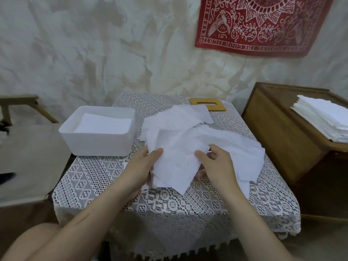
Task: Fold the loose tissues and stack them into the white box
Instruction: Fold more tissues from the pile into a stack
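tissue [177, 162] mid-frame on top of the loose pile [188, 129], not folded yet afaict. left hand [145, 164] + right hand [216, 162] grip its edges, fingers [200, 153] curled on it. box [94, 146] center left already has some folded ones in it. Prob lots left on the counter [169, 204].

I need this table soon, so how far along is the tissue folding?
Done: folded tissues already lie flat in the white box. In hand: the left hand and right hand hold a tissue at the pile's near edge. Left: a loose pile waits on the lace tablecloth, and the wooden lid lies off the box behind it.
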Motion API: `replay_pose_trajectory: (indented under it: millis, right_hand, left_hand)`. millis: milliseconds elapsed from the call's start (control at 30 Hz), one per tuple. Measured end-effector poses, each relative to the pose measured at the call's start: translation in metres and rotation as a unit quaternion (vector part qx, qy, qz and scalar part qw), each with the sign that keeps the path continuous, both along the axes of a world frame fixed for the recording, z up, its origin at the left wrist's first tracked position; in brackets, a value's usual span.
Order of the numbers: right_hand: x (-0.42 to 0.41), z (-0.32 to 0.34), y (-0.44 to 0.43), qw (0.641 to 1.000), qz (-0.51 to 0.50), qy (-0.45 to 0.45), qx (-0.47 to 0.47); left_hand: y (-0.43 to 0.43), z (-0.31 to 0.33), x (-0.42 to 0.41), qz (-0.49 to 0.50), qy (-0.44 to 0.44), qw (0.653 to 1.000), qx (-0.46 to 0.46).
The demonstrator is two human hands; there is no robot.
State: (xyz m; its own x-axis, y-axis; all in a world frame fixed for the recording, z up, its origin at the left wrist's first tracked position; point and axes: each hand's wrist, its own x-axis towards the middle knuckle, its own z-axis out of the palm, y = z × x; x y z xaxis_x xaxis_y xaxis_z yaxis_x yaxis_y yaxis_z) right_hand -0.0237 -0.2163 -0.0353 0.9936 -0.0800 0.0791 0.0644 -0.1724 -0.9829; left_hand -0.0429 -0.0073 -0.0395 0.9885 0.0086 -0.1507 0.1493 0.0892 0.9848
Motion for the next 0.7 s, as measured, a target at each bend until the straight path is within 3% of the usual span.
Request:
replay_pose_trajectory:
  millis: [100,300,700]
  right_hand:
    - [0.005,0.003,-0.002,0.997,0.026,0.021,0.067]
    - [0.013,0.002,0.001,0.992,0.060,0.039,0.107]
    - [0.014,0.004,0.006,0.994,0.060,0.009,0.088]
  left_hand:
    - [0.000,0.001,0.002,0.001,0.001,1.000,-0.008]
    - [-0.006,0.004,0.001,-0.034,-0.011,0.998,-0.044]
    - [-0.007,-0.003,0.002,-0.048,-0.013,0.998,-0.028]
